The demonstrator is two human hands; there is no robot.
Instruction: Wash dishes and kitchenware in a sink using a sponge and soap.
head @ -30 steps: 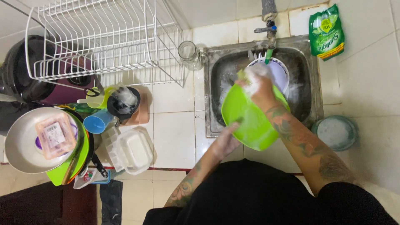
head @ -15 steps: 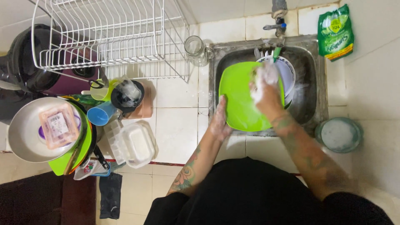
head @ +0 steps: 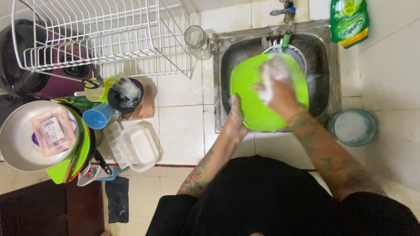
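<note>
- Two hands are seen at the sink (head: 334, 65), over which a green plate (head: 249, 105) is held, tilted, with its near edge above the sink's front rim.
- The plate's left edge is gripped by the left hand (head: 235, 122), fingers closed along the rim.
- The right hand (head: 278, 89) is pressed flat on the plate's face, fingers curled over a soapy white sponge (head: 274, 72); foam is spread across the knuckles.
- Behind the plate, a white bowl (head: 297, 54) is partly seen in the basin under the tap (head: 286, 11).
- A green soap pouch (head: 348, 22) is found at the far right, and a round lidded tub (head: 353, 127) just right of the sink.
- On the left counter, a white wire rack (head: 100, 35), a glass jar (head: 197, 41), a blue cup (head: 98, 116) and a clear lidded box (head: 136, 146) are laid out.
</note>
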